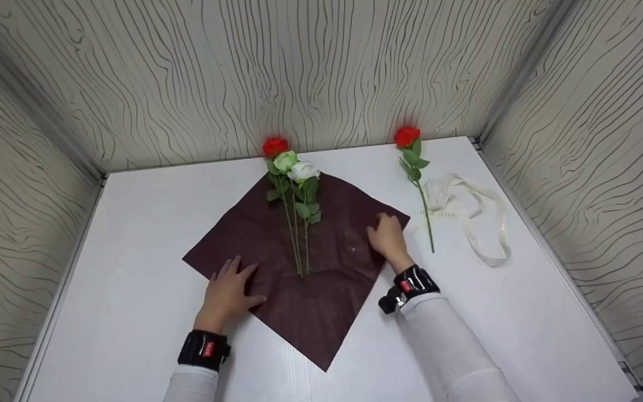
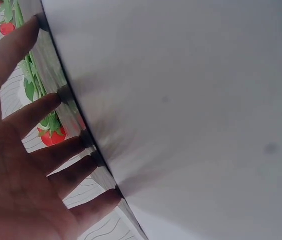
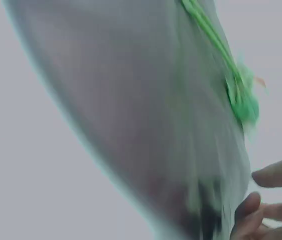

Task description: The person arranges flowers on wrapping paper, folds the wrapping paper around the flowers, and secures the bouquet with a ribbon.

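Left hand (image 1: 226, 294), fingers spread wide, touches the near-left edge of dark paper (image 1: 330, 296). 3 flowers (image 1: 303, 210) lie on it between the hands, long axis near to far, blooms far, stem ends nearer the left hand. Right hand (image 1: 387, 237), fingers bent, meets the paper's right corner; whether it pinches cannot be told.
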Demonstrator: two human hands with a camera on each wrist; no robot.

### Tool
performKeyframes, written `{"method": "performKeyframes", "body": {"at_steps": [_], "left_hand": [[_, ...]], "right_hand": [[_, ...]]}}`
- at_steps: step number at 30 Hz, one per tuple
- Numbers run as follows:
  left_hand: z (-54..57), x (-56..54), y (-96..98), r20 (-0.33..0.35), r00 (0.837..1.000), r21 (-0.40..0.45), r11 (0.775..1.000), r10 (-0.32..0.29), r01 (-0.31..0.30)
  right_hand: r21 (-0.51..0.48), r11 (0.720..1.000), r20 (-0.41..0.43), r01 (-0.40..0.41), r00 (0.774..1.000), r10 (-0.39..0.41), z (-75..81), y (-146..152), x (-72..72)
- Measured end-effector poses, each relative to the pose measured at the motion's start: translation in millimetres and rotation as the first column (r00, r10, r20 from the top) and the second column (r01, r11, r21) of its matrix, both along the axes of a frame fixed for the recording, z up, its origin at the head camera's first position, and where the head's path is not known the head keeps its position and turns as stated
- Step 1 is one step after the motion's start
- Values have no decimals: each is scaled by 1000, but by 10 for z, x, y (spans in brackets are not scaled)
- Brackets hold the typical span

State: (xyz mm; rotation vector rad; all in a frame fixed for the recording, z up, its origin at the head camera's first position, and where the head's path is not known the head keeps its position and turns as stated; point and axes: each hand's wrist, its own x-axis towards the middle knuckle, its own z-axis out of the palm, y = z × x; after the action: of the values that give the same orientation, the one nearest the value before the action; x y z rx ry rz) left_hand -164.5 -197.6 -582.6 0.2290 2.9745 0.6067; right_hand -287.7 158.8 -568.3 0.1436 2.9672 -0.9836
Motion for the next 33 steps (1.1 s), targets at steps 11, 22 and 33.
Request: {"method": "performKeyframes", "body": {"at_steps": [11,22,33], "left_hand": [[-3,4,-6,13,1000,8,1000,-1,1],[-15,0,-3,11,1000,6,1000,-10,10],[-18,-5,-12,11,1000,-16,1000,-5,5]], "right_hand": [[112,951,63,289,953,-297,-24,882,34],[96,961,84,261,959,-269,-39,1029,71],[120,962,83,247,963,-258,-60,1018,58]]}}
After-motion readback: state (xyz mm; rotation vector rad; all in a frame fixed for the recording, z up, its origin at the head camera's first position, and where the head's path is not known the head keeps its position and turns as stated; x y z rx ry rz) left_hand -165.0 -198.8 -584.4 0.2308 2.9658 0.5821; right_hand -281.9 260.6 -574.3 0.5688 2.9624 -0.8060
